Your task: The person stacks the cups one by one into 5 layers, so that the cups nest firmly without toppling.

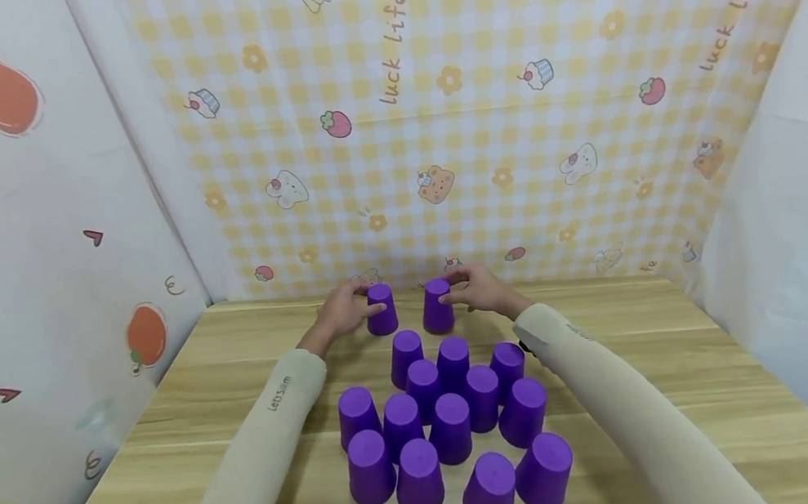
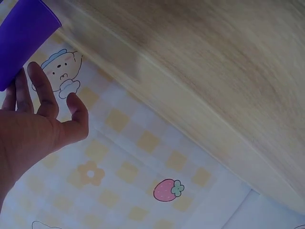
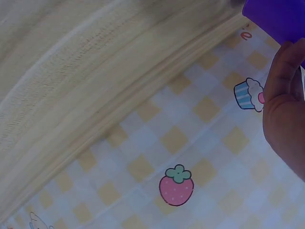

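My left hand [image 1: 345, 307] grips an upside-down purple plastic cup [image 1: 382, 312] near the table's back edge, thumb on its near side. In the left wrist view some fingers [image 2: 44, 90] are spread clear of the cup [image 2: 24, 36]. A short gap to the right, my right hand [image 1: 480, 289] grips a matching upside-down cup [image 1: 438, 310] from its right side. The right wrist view shows only part of that cup [image 3: 281, 16] and hand [image 3: 286, 109]. Several more purple cups [image 1: 454, 427] stand upside down in a loose cluster between my forearms.
The wooden table [image 1: 684, 387] meets a yellow checked curtain [image 1: 539, 131] just behind my hands. White cloth walls [image 1: 44, 208] rise along both sides. The nearest cups [image 1: 490, 493] are close to the bottom of the head view.
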Tool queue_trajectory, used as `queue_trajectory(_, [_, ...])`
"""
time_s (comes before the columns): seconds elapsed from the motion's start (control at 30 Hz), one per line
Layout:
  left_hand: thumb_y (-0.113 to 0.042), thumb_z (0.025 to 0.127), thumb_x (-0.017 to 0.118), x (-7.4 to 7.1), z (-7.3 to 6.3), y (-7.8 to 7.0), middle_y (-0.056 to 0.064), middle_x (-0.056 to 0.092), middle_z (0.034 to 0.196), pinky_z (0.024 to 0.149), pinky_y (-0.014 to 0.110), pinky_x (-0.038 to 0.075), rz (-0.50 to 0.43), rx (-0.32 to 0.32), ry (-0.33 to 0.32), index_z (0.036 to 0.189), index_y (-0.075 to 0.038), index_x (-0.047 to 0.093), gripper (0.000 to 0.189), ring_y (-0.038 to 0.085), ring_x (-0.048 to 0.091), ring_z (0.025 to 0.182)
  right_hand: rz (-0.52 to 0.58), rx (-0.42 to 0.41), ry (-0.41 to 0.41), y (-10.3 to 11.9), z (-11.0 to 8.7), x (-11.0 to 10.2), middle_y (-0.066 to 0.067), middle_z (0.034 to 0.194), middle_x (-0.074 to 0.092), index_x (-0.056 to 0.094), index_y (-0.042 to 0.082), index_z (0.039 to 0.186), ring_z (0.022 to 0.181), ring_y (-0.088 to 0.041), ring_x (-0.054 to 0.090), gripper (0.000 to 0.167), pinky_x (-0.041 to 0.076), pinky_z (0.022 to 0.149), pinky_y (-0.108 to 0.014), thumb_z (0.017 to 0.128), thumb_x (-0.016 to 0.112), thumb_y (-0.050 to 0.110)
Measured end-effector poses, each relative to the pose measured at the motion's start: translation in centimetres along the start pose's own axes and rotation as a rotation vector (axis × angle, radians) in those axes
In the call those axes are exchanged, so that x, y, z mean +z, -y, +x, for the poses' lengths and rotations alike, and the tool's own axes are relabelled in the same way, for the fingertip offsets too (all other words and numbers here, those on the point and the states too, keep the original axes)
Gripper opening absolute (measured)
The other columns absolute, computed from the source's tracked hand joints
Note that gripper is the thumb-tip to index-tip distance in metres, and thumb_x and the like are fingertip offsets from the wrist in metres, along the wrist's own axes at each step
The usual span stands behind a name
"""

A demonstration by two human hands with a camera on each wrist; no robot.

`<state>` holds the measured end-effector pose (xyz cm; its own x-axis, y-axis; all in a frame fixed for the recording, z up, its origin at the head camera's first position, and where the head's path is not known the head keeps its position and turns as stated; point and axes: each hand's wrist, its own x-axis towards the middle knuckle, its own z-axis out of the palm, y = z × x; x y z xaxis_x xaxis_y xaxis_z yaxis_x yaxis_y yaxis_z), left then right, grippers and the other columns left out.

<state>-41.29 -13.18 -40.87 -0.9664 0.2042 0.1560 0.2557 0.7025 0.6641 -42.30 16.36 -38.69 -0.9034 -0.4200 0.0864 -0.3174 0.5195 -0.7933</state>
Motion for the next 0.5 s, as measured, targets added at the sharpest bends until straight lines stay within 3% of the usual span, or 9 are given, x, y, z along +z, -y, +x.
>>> queue_trajectory(0.23, [-0.031,0.087,0.077,-0.4,0.0,0.4,0.014,0.061,0.130,0.100,0.053,0.044,-0.043,0.020,0.043,0.134,-0.006,0.058,0.057,0.038,0.056,0.118,0.021,-0.011,0.006,0.5,1.1,0.6,-0.019,0.121,0.065,0.062,-0.001,0.126,0.092,-0.023,0.066,0.045,0.057,0.058,-0.034,0.087,0.077,0.015])
queue_trajectory(0.5, [-0.027,0.087,0.078,-0.9,-0.3,1.0,0.016,0.060,0.131,0.105,0.054,0.040,-0.092,0.031,0.060,0.137,-0.003,0.053,0.061,0.040,0.052,0.125,0.003,0.039,0.013,0.6,2.0,1.4,-0.016,0.124,0.065,0.062,0.002,0.127,0.091,-0.022,0.067,0.046,0.057,0.059,-0.033,0.087,0.078,0.017])
